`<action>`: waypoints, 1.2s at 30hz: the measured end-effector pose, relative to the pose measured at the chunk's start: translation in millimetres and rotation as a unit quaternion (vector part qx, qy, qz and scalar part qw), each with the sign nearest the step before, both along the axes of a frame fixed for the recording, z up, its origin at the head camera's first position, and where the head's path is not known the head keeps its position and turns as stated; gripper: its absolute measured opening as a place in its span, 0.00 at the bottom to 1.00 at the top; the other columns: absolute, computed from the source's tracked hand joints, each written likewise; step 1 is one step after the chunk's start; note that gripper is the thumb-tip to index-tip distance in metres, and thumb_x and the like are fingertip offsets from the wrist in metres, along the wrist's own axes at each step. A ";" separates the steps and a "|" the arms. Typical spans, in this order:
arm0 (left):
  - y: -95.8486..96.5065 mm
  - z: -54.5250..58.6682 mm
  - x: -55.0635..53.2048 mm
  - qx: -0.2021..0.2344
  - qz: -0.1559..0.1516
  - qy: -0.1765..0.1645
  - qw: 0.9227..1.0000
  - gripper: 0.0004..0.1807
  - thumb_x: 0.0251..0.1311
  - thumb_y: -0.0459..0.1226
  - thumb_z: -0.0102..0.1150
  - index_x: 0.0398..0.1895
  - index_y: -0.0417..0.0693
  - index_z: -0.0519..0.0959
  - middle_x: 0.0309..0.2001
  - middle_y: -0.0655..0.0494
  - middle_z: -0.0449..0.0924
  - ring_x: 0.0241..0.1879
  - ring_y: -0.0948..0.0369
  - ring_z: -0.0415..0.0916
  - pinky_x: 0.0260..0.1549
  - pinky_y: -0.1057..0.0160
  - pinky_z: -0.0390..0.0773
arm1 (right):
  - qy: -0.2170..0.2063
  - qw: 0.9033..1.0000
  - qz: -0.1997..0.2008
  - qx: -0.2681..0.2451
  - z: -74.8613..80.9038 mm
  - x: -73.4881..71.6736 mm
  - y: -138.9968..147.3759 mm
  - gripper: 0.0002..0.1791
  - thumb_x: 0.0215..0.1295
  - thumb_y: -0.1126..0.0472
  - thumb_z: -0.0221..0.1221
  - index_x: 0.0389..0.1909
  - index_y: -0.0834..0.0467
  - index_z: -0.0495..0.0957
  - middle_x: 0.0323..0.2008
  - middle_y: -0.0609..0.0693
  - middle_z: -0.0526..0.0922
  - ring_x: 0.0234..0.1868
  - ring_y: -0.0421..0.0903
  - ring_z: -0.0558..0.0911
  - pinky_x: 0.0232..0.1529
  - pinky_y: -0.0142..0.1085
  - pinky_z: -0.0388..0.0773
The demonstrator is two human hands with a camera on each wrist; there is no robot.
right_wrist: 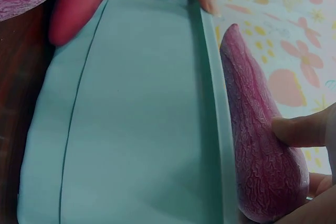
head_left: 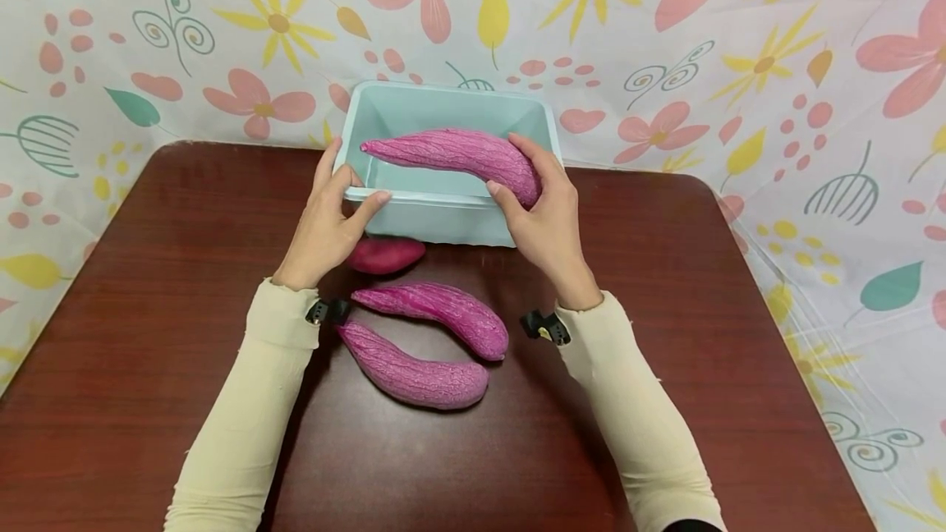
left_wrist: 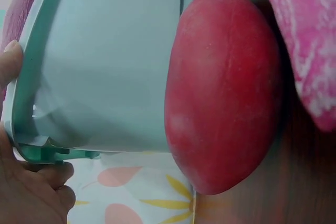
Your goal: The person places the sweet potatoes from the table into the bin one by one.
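Observation:
My right hand (head_left: pixel 550 220) grips the thick end of a long, wrinkled purple vegetable (head_left: pixel 451 150). Its thin end points left, over the opening of a light blue plastic bin (head_left: pixel 443 218). In the right wrist view, the thumb presses on the wrinkled skin of this vegetable (right_wrist: pixel 262 145), beyond the bin's rim (right_wrist: pixel 218 93). My left hand (head_left: pixel 319 224) holds the bin by its front left corner, thumb on the front rim and fingers at the left side. The bin's floor is partly hidden by the held vegetable.
A smooth red, oval vegetable (head_left: pixel 386 255) lies against the bin's front, partly behind the left hand. Two more wrinkled purple vegetables, an upper one (head_left: pixel 443 314) and a lower one (head_left: pixel 421 376), lie nearer on the brown table (head_left: pixel 665 335). A flowered cloth (head_left: pixel 628 48) hangs behind.

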State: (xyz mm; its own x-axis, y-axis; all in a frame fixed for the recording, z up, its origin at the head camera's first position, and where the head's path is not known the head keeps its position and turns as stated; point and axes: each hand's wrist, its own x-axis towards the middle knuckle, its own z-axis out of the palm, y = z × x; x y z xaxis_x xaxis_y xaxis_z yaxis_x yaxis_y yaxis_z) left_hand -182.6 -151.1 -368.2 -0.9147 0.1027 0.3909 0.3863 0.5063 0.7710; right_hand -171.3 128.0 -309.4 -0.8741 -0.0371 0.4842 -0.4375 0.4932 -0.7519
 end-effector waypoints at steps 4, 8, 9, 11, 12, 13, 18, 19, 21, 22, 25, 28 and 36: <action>0.4 -0.1 -0.4 0.000 -0.001 0.008 1.000 0.20 0.67 0.46 0.62 0.34 0.39 0.67 0.82 0.47 0.45 0.82 0.58 0.39 0.73 0.41 0.62 | -0.007 1.000 -0.005 0.007 0.1 -8.1 -1.8 0.30 0.62 0.62 0.68 0.66 0.52 0.75 0.64 0.53 0.78 0.63 0.47 0.76 0.63 0.43 0.71; 0.0 0.6 1.0 -0.003 0.007 0.024 1.000 0.19 0.66 0.46 0.64 0.36 0.41 0.69 0.80 0.46 0.49 0.82 0.58 0.44 0.74 0.43 0.59 | -0.022 1.000 -0.013 0.014 2.3 -15.0 -2.3 0.30 0.62 0.61 0.67 0.67 0.53 0.75 0.65 0.53 0.78 0.65 0.47 0.76 0.65 0.43 0.71; -0.1 1.2 1.5 -0.003 0.009 0.032 0.999 0.19 0.66 0.46 0.65 0.37 0.41 0.69 0.80 0.47 0.52 0.81 0.57 0.45 0.76 0.43 0.56 | -0.025 0.999 -0.014 0.015 3.0 -16.4 -2.3 0.30 0.62 0.61 0.67 0.67 0.53 0.74 0.66 0.53 0.77 0.65 0.48 0.76 0.65 0.43 0.71; 0.1 2.5 2.8 -0.003 0.011 0.047 0.999 0.18 0.65 0.45 0.66 0.38 0.41 0.71 0.78 0.47 0.57 0.81 0.55 0.46 0.78 0.43 0.49 | -0.031 0.999 -0.016 0.017 3.5 -19.4 -2.2 0.30 0.63 0.61 0.67 0.67 0.53 0.74 0.66 0.53 0.77 0.65 0.48 0.75 0.66 0.43 0.70; 0.3 3.0 3.1 -0.005 0.013 0.054 0.998 0.18 0.64 0.45 0.67 0.38 0.41 0.72 0.77 0.47 0.60 0.81 0.53 0.47 0.79 0.43 0.45 | -0.033 0.999 -0.017 0.019 3.9 -20.5 -2.3 0.30 0.63 0.61 0.67 0.67 0.53 0.74 0.66 0.53 0.77 0.65 0.48 0.75 0.67 0.43 0.70; 0.7 3.5 3.4 -0.007 0.013 0.060 0.998 0.17 0.64 0.45 0.67 0.38 0.41 0.73 0.75 0.46 0.63 0.81 0.52 0.48 0.80 0.43 0.41 | -0.035 0.999 -0.017 0.021 4.1 -21.8 -2.3 0.31 0.63 0.60 0.67 0.68 0.53 0.73 0.66 0.53 0.77 0.66 0.48 0.75 0.67 0.43 0.70; 3.2 1.8 2.4 -0.030 0.006 0.063 0.998 0.15 0.67 0.43 0.64 0.38 0.39 0.74 0.70 0.42 0.69 0.82 0.46 0.44 0.79 0.40 0.36 | -0.044 0.998 -0.021 0.033 2.9 -29.2 -1.4 0.31 0.64 0.60 0.67 0.68 0.53 0.73 0.68 0.52 0.76 0.68 0.48 0.74 0.69 0.43 0.69; 3.5 1.1 1.9 -0.033 0.004 0.062 0.998 0.15 0.67 0.43 0.63 0.38 0.39 0.74 0.70 0.42 0.69 0.82 0.46 0.43 0.79 0.39 0.36 | -0.049 0.998 -0.023 0.035 2.3 -31.0 -1.0 0.31 0.64 0.60 0.66 0.68 0.52 0.73 0.68 0.52 0.76 0.68 0.48 0.74 0.69 0.43 0.69; 4.0 -0.3 1.1 -0.036 0.003 0.059 0.998 0.16 0.68 0.43 0.62 0.38 0.38 0.73 0.69 0.41 0.69 0.82 0.46 0.41 0.79 0.40 0.36 | -0.054 0.997 -0.029 0.040 1.5 -34.5 0.2 0.30 0.64 0.59 0.66 0.68 0.52 0.73 0.68 0.53 0.76 0.68 0.48 0.74 0.70 0.44 0.68; 4.1 -0.7 0.7 -0.034 0.002 0.059 0.998 0.16 0.68 0.43 0.62 0.37 0.37 0.73 0.69 0.41 0.69 0.82 0.47 0.40 0.79 0.39 0.36 | -0.056 0.997 -0.032 0.041 1.5 -36.3 0.7 0.30 0.64 0.59 0.66 0.68 0.52 0.73 0.68 0.53 0.76 0.68 0.49 0.74 0.70 0.44 0.68; 4.2 -1.8 -0.1 -0.032 0.003 0.058 0.998 0.18 0.68 0.44 0.62 0.35 0.37 0.71 0.68 0.41 0.69 0.82 0.48 0.40 0.79 0.39 0.37 | -0.064 0.996 -0.036 0.044 2.6 -41.3 1.4 0.30 0.65 0.59 0.65 0.68 0.52 0.73 0.67 0.54 0.76 0.67 0.50 0.74 0.69 0.46 0.69; 3.7 -3.0 -0.7 -0.031 0.003 0.056 0.998 0.18 0.68 0.44 0.62 0.34 0.37 0.70 0.68 0.41 0.69 0.82 0.48 0.39 0.79 0.39 0.37 | -0.070 0.996 -0.036 0.046 3.7 -45.4 1.1 0.30 0.64 0.59 0.66 0.68 0.53 0.73 0.66 0.55 0.77 0.65 0.51 0.75 0.67 0.47 0.69; 3.9 -4.0 -1.3 -0.022 0.000 0.057 0.998 0.19 0.68 0.44 0.62 0.33 0.36 0.69 0.68 0.43 0.70 0.83 0.50 0.38 0.79 0.39 0.37 | -0.080 0.995 -0.040 0.046 6.4 -51.1 -1.4 0.31 0.64 0.59 0.66 0.68 0.53 0.73 0.66 0.54 0.77 0.65 0.50 0.75 0.67 0.46 0.69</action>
State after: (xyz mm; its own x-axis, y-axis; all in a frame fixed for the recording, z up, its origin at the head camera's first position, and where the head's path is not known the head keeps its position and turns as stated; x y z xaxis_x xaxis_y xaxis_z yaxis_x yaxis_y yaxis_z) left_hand -183.8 -147.2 -372.2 -0.8650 0.1213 0.4870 0.4694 0.5390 0.6994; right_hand -222.4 126.6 -303.0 -0.9414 -0.0013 0.3373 -0.2725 0.5921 -0.7584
